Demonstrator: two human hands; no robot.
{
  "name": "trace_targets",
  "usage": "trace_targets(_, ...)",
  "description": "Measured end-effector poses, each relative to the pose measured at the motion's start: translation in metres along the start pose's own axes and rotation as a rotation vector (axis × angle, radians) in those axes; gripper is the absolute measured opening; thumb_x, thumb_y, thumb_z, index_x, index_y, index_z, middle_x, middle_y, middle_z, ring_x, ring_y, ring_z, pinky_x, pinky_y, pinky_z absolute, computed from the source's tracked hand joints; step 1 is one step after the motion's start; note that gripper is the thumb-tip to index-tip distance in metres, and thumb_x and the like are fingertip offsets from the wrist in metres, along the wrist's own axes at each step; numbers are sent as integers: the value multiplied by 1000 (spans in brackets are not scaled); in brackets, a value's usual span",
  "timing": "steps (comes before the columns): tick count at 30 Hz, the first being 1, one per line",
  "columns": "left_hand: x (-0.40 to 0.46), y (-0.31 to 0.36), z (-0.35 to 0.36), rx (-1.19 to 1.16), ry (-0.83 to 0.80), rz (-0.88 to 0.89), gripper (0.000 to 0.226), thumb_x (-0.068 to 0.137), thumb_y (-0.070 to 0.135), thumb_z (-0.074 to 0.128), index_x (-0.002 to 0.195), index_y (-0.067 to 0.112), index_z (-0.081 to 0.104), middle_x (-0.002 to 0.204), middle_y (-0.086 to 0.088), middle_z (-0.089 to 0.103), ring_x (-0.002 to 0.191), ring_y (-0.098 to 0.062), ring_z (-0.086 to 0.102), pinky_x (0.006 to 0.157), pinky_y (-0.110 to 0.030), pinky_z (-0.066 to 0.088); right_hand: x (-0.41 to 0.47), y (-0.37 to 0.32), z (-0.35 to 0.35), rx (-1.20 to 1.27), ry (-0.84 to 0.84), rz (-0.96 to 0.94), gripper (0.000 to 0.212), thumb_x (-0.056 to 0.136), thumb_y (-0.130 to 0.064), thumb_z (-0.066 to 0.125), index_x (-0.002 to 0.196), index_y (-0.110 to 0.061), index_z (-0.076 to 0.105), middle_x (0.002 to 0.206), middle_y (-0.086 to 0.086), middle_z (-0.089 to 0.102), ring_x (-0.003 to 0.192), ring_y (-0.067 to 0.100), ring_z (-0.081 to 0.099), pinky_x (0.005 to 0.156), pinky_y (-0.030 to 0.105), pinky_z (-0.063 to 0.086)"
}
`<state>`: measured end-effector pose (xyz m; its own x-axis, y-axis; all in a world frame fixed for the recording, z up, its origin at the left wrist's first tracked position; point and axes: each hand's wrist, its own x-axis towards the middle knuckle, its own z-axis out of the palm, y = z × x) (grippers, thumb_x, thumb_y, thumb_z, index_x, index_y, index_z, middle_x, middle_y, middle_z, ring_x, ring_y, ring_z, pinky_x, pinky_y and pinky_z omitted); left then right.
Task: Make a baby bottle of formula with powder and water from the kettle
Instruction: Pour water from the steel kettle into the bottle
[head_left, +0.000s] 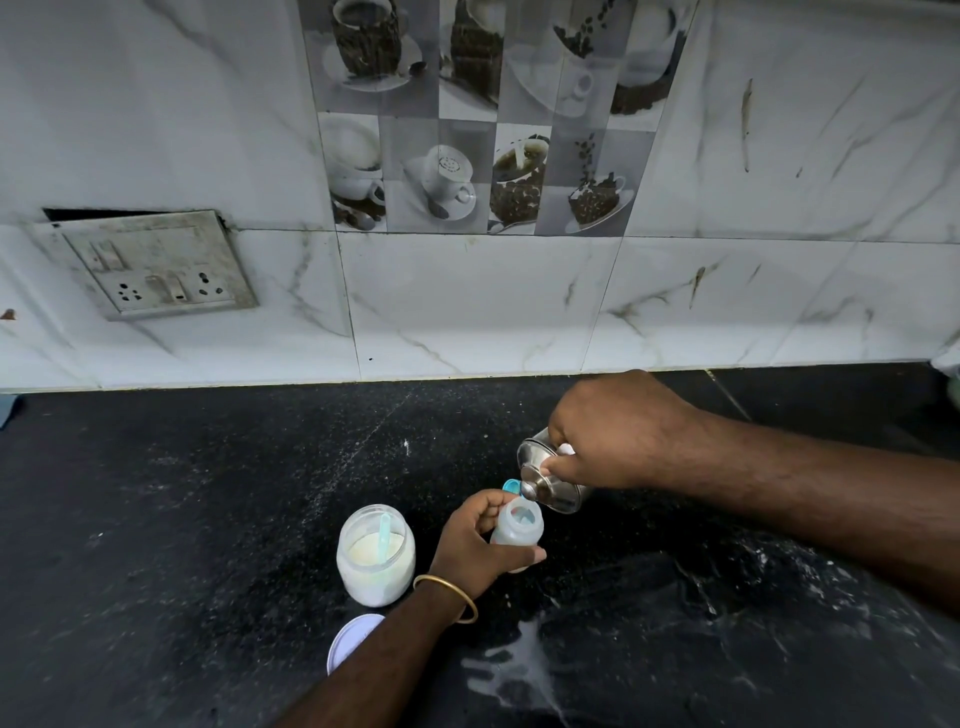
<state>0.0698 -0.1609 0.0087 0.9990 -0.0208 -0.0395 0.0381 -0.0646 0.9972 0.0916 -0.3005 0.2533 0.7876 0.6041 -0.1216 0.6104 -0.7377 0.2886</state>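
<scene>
A small translucent baby bottle (518, 530) stands open on the black counter (208, 493), and my left hand (475, 543) grips its side. My right hand (618, 434) holds a steel kettle (545, 480) tilted over, its spout right above the bottle's mouth. A blue cap piece (511, 486) peeks out behind the bottle. To the left stands an open glass jar of white formula powder (375, 564) with a pale blue scoop (385, 535) stuck in it.
The jar's white lid (350, 642) lies on the counter near my left forearm. A wet patch with white streaks (524, 670) spreads near the front. A switch and socket plate (150, 265) is on the tiled wall at the left.
</scene>
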Motion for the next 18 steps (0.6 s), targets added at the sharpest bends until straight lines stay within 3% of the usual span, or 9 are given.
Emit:
trace_targets(4,0,2,-1,2,2,-5,57,51,6,97,98,21,69,92,10,76,85,0,70,76,-14,53,0,2,6,12,-1,11,28,88,-51,53,73,-28,57,68,-9,48,70,16,53,58,29,43)
trace_targets(8,-1,3,-2,0,6,-11,57,51,7,97,99,22,70,95,7,76,86,0,69,76,-15,53,-2,10,18,92,-7,77,36,87,-56,54,64,-29,47,61,-13,43,58,5,44,51,24,31)
trace_targets(13,-1,3,-4,0,9,-13,60,52,7,97,104,16,69,103,-2,76,90,-5,70,81,-19,55,-8,29,45,330,-14,196,50,84,-64,57,50,-28,49,52,-10,50,51,2,45,49,25,31)
trace_targets(18,-2,2,-4,9,13,-26,60,52,5,97,104,16,69,103,-3,76,87,-3,68,78,-18,55,-13,41,77,663,-3,253,56,83,-59,65,52,-16,49,50,-4,46,47,9,41,53,30,33)
